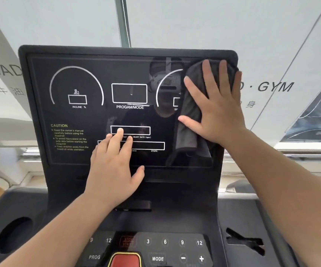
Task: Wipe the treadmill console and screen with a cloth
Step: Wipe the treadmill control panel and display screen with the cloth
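Observation:
The treadmill's black screen (90,116) stands upright in front of me, printed with white dials, boxes and a yellow CAUTION text. My right hand (213,105) lies flat with spread fingers on a dark grey cloth (189,120), pressing it against the screen's upper right part; the cloth hangs down below the palm. My left hand (115,162) rests flat with straight fingers on the lower middle of the screen, over the white readout boxes. Below sits the console panel (165,245) with number keys, MODE, plus and minus buttons.
A red stop button (126,260) with a yellow rim sits at the bottom middle. A round cup holder (14,235) is at the lower left, and a slotted recess (245,242) at the lower right. Behind the screen is a window with GYM lettering (275,86).

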Tool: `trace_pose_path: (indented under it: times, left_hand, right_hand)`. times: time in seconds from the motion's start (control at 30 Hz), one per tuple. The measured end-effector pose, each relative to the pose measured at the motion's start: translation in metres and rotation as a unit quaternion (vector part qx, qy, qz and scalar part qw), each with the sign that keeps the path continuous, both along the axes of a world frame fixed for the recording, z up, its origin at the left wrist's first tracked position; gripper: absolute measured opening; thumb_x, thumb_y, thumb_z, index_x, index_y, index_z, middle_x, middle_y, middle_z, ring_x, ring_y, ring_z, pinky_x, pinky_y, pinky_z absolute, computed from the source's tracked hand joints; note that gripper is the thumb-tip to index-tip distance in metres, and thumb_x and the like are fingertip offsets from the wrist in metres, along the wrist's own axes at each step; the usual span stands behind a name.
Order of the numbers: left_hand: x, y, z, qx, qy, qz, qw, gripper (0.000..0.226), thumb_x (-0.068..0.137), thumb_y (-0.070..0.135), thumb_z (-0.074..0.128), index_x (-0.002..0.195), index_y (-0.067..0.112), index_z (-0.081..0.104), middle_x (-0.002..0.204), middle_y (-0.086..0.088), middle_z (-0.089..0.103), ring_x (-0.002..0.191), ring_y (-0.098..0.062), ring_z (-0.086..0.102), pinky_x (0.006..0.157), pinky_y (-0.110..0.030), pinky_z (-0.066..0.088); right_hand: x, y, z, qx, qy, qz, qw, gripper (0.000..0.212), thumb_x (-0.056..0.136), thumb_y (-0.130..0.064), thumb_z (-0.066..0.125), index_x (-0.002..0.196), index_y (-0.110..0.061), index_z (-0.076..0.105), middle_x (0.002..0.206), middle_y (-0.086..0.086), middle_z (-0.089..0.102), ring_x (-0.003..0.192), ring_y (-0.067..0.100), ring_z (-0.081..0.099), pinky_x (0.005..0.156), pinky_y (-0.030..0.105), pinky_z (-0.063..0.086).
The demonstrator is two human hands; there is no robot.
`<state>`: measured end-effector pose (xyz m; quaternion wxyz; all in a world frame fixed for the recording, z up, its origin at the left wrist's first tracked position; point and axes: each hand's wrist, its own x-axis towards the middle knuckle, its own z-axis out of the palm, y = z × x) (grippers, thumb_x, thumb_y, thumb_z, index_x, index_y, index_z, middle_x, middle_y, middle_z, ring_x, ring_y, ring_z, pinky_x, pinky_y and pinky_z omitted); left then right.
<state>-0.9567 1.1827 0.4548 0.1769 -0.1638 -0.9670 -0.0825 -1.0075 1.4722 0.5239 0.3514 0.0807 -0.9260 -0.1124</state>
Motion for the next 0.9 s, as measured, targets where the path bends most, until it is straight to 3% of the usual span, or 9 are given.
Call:
trace_pose_path:
  times: [0.2,0.37,0.47,0.6,0.73,0.9]
  left_hand:
    - [-0.003,-0.003,0.005,0.010,0.004,-0.012,1.000,0.074,0.081,0.056,0.050,0.133,0.006,0.063,0.146,-0.017,0.053,0.126,-0.041,0.054,0.099,-0.057,0.049]
    - [-0.007,-0.013,0.006,0.039,0.022,-0.034,0.998,0.074,0.081,0.055,0.054,0.138,0.007,0.059,0.146,-0.009,0.054,0.126,-0.033,0.053,0.101,-0.050,0.049]
    - [-0.012,-0.018,0.005,0.039,0.039,-0.048,0.997,0.072,0.081,0.055,0.055,0.135,0.007,0.061,0.144,-0.008,0.054,0.124,-0.031,0.053,0.099,-0.049,0.050]
    - [-0.012,-0.023,-0.002,0.033,0.038,-0.061,0.997,0.072,0.080,0.055,0.056,0.134,0.008,0.062,0.148,-0.007,0.051,0.126,-0.031,0.052,0.100,-0.050,0.050]
    - [-0.011,-0.024,0.000,0.046,0.028,-0.056,0.997,0.071,0.080,0.056,0.057,0.134,0.010,0.062,0.149,-0.003,0.050,0.129,-0.028,0.051,0.101,-0.049,0.050]
    - [-0.011,-0.027,0.002,0.048,0.014,-0.063,0.997,0.069,0.081,0.056,0.056,0.134,0.013,0.062,0.151,-0.001,0.049,0.129,-0.026,0.052,0.101,-0.048,0.050]
  right_hand:
    - [-0.026,-0.070,0.021,-0.073,0.019,-0.060,0.995,0.093,0.090,-0.081,0.036,0.164,-0.032,0.012,0.172,0.017,0.001,0.155,0.052,-0.002,0.119,0.074,0.000]
    - [0.000,-0.085,-0.043,0.073,-0.021,0.120,0.990,0.084,0.092,-0.070,0.049,0.163,-0.031,0.026,0.172,0.007,0.014,0.158,0.040,0.008,0.123,0.068,0.005]
    - [0.016,-0.049,-0.062,0.122,-0.026,0.157,0.980,0.083,0.088,-0.067,0.055,0.160,-0.033,0.033,0.170,0.002,0.022,0.158,0.035,0.016,0.124,0.066,0.010]
    - [0.008,0.000,-0.023,0.027,0.023,0.030,0.999,0.092,0.082,-0.069,0.061,0.160,-0.032,0.030,0.170,0.007,0.023,0.157,0.041,0.016,0.122,0.070,0.007]
    - [-0.021,-0.014,0.031,-0.100,0.026,-0.079,0.991,0.093,0.088,-0.075,0.046,0.163,-0.027,0.019,0.172,0.015,0.008,0.156,0.048,0.003,0.121,0.071,0.002]
    - [-0.047,-0.094,0.041,-0.088,0.025,-0.070,0.993,0.092,0.091,-0.079,0.035,0.164,-0.028,0.013,0.172,0.014,0.008,0.155,0.050,0.001,0.120,0.073,0.001]
